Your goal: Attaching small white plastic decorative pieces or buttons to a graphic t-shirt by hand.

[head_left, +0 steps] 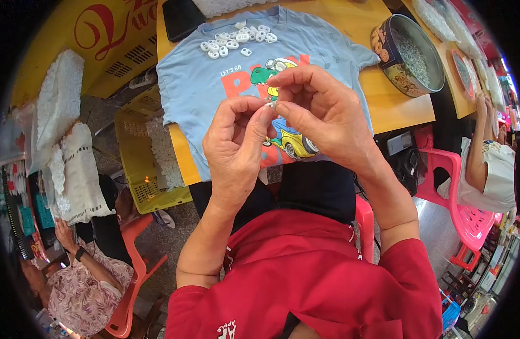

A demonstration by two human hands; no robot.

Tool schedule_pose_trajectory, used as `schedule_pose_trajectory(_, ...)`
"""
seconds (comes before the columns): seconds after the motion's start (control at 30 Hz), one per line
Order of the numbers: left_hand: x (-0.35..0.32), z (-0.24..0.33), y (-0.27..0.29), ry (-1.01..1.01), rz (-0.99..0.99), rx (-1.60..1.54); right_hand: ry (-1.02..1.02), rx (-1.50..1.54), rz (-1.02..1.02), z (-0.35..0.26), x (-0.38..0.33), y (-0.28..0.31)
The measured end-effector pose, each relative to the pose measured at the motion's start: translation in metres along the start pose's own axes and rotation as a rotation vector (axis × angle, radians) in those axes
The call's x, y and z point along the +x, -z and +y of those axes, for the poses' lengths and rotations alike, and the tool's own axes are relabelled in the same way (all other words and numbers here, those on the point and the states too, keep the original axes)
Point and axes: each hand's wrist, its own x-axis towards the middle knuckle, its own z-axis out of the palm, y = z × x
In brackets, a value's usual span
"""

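Observation:
My left hand [237, 141] pinches a small white plastic piece [270, 105] between thumb and forefinger, above the blue T-shirt [192, 73]. My right hand [325, 116] meets it there, its thumb tip against the piece. The right fingers are curled and the forefinger arches above the thumb; whether they hold something tiny is hidden. Beyond my hands lies a loose pile of white two-holed plastic pieces [243, 37], which look like cord locks. One single piece [246, 52] lies slightly apart on the near side.
A round tin [384, 62] of small silvery parts stands on the yellow table [404, 107] at right. A dark flat tray [182, 20] lies far left. A yellow crate [152, 192] is left of the table. People sit on both sides; a pink chair [469, 220] is at right.

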Motion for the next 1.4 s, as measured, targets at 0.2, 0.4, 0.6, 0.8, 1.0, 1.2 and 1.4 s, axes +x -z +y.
schedule_pose_trajectory(0.2, 0.000, -0.007, 0.000, -0.003, 0.053, 0.019, 0.003, -0.051, 0.028, 0.008, 0.004, -0.007)
schedule_pose_trajectory(0.4, 0.010, -0.008, 0.006, 0.104, 0.028, -0.198, -0.080, 0.140, 0.029, 0.013, 0.012, -0.008)
schedule_pose_trajectory(0.6, 0.012, -0.002, 0.011, 0.119, -0.010, -0.252, -0.040, -0.075, 0.031, 0.008, 0.009, 0.006)
schedule_pose_trajectory(0.8, 0.008, 0.006, 0.009, 0.130, -0.064, -0.247, 0.183, -0.454, -0.025, -0.006, 0.008, 0.007)
schedule_pose_trajectory(1.0, 0.008, 0.004, 0.012, 0.144, -0.165, -0.211, 0.163, -0.414, -0.013, -0.009, 0.002, 0.004)
schedule_pose_trajectory(1.2, 0.004, 0.004, 0.012, 0.024, -0.231, -0.009, 0.187, -0.431, -0.044, -0.012, -0.003, 0.003)
schedule_pose_trajectory(1.4, 0.001, 0.006, 0.007, -0.048, -0.161, 0.017, 0.077, -0.295, -0.044, -0.015, -0.006, -0.001)
